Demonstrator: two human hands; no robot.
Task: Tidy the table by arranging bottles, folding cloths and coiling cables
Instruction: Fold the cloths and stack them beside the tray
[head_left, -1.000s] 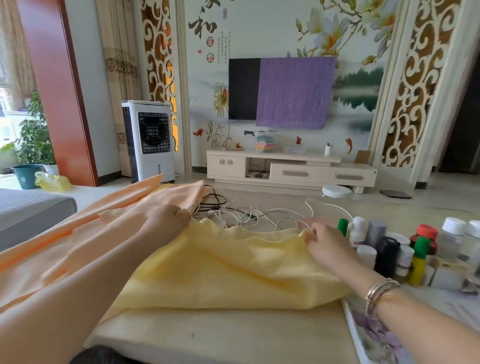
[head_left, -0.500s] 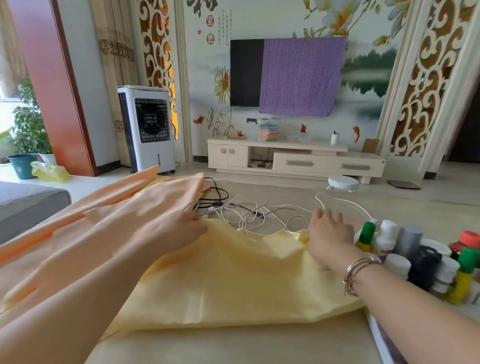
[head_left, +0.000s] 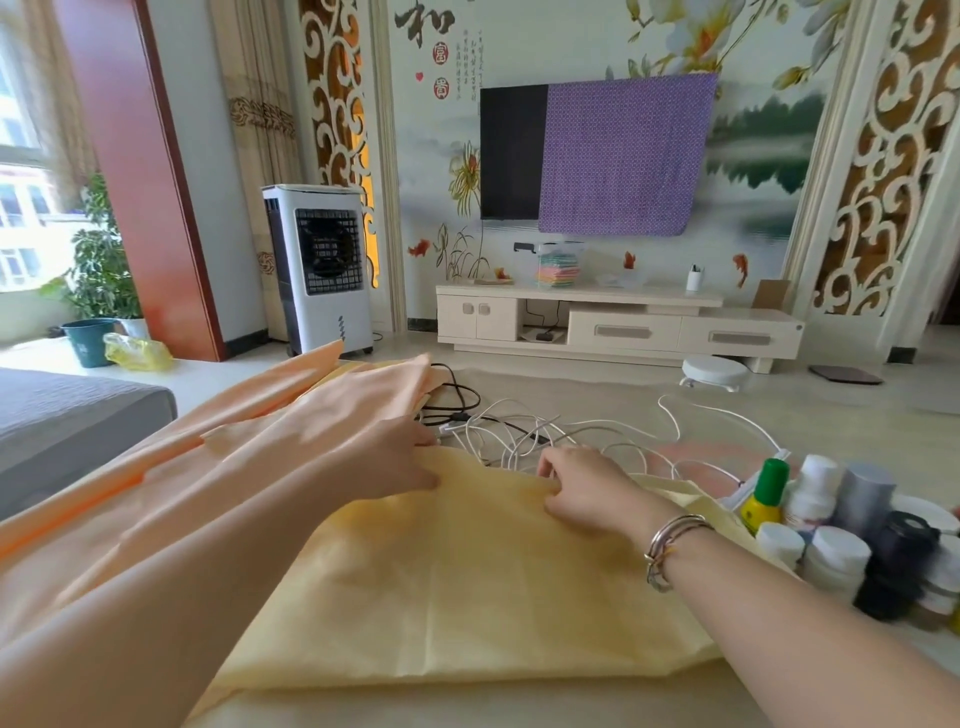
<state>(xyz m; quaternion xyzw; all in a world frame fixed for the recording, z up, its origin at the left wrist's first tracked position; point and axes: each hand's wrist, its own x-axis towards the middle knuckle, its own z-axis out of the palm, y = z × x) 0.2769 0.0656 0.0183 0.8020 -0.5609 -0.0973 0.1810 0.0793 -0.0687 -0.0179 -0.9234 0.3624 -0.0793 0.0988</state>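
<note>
A pale yellow cloth (head_left: 467, 582) lies spread on the table in front of me, over a larger peach cloth (head_left: 234, 467) that runs off to the left. My left hand (head_left: 387, 460) pinches the yellow cloth's far edge near its left corner. My right hand (head_left: 587, 488), a bangle on its wrist, grips the same far edge near the middle with curled fingers. Tangled white and black cables (head_left: 540, 431) lie just beyond both hands. Several bottles (head_left: 831, 525) stand clustered at the right, a yellow one with a green cap (head_left: 763, 493) nearest the cloth.
The table's pale front edge (head_left: 467, 706) shows below the cloth. Beyond the table are a TV cabinet (head_left: 618, 327), a white air cooler (head_left: 322, 270), a robot vacuum (head_left: 714, 371) on the floor and a grey sofa (head_left: 67, 415) at the left.
My right hand has slid left along the yellow cloth's far edge, away from the bottles and closer to my left hand. The left hand stays at the left corner.
</note>
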